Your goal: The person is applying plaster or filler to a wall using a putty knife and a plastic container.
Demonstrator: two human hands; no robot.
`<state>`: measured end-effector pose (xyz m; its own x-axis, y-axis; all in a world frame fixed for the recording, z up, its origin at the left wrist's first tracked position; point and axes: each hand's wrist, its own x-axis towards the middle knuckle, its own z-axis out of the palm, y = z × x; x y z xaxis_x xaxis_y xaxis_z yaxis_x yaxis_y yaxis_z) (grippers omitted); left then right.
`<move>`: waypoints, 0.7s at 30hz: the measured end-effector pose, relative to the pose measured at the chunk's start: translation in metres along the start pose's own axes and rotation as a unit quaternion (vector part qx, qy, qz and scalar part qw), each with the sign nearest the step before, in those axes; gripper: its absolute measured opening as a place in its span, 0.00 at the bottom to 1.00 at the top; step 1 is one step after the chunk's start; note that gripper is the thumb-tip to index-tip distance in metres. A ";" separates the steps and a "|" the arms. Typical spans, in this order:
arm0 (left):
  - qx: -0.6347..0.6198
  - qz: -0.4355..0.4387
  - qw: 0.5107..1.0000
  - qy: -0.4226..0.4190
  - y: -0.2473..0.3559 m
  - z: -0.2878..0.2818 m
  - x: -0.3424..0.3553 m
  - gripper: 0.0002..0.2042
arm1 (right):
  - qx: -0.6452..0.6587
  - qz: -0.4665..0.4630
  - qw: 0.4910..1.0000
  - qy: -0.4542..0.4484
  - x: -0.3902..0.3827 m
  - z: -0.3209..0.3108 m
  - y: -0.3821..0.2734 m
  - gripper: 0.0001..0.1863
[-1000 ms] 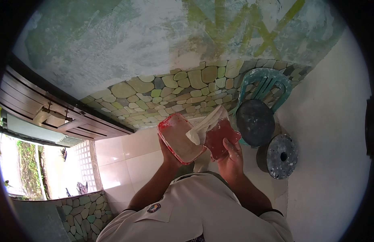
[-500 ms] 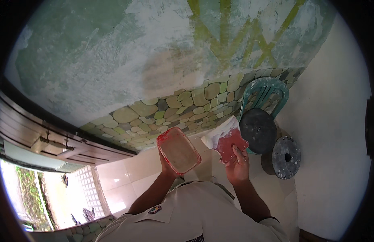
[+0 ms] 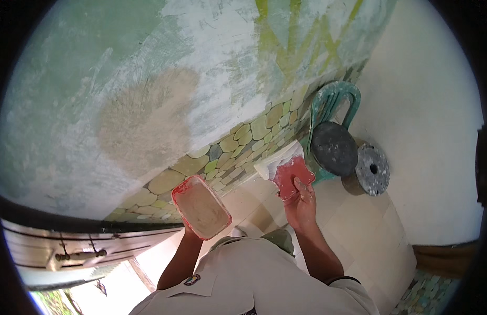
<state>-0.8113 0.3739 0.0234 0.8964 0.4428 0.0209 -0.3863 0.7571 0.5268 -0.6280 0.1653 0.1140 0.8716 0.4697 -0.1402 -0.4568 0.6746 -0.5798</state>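
My left hand [image 3: 191, 232] holds a red rectangular tub [image 3: 179, 193] from beneath, its fingers mostly hidden. Smooth beige putty [image 3: 205, 211] fills it, and red shows along the smeared rim. In my right hand [image 3: 301, 210] is a red plastic putty spreader [image 3: 292, 174], gripped with the thumb on top. White putty coats the spreader's broad edge, which points up and left toward the wall. The tub and the spreader are apart. Before me stands a green wall [image 3: 59, 105] with whitish smears and a brownish patch [image 3: 149, 121].
Pebble-like stone cladding [image 3: 243, 139] runs along the wall's foot. A green plastic chair [image 3: 354, 102] with a dark round lid-like thing [image 3: 334, 149] stands to the right, beside a paint-spotted grey cylinder [image 3: 373, 170]. A wooden door [image 3: 122, 241] with a metal bolt is at lower left.
My view has turned, so the wall patch sits further left and the door lower. Tub and spreader have shifted left in view; both stay in my hands.
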 end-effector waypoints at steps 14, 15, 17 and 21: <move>-0.133 -0.048 0.989 0.046 0.041 -0.001 -0.007 0.34 | -0.073 -0.024 0.989 0.123 0.066 -0.038 0.057 0.15; -0.139 -0.051 0.988 0.042 0.044 -0.002 -0.013 0.35 | -0.072 -0.024 0.990 0.122 0.079 -0.038 0.063 0.15; -0.128 -0.046 0.989 0.060 0.045 -0.009 -0.023 0.36 | -0.070 -0.050 0.988 0.131 0.103 -0.035 0.069 0.16; -0.114 -0.015 0.990 0.076 0.049 -0.033 -0.049 0.41 | -0.064 -0.057 0.982 0.170 0.162 -0.019 0.086 0.20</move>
<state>-0.8812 0.4055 0.0199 0.8718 0.4724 -0.1294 -0.4145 0.8524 0.3189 -0.5225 0.2887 0.0265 0.9345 0.1634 -0.3161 -0.3460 0.6248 -0.6999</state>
